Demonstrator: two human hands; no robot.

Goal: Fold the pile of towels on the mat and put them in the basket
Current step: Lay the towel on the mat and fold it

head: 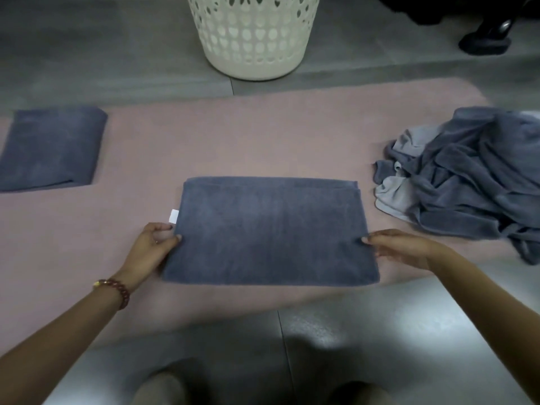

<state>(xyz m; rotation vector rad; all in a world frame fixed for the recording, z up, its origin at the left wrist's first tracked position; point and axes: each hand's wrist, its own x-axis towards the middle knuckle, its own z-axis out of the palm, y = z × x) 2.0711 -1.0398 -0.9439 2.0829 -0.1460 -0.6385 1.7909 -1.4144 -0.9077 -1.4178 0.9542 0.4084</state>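
**One folded, one under way, most left**

One folded towel (49,147) lay at the upper left of the mat (263,133). At centre a second towel (270,229) lay flat, part-folded. The left hand (152,249) pinched its left edge and the right hand (400,248) its right edge. The pile (467,176) at right was unfolded. No towel showed through the holes of the basket (254,36), top centre, so most work likely remained.
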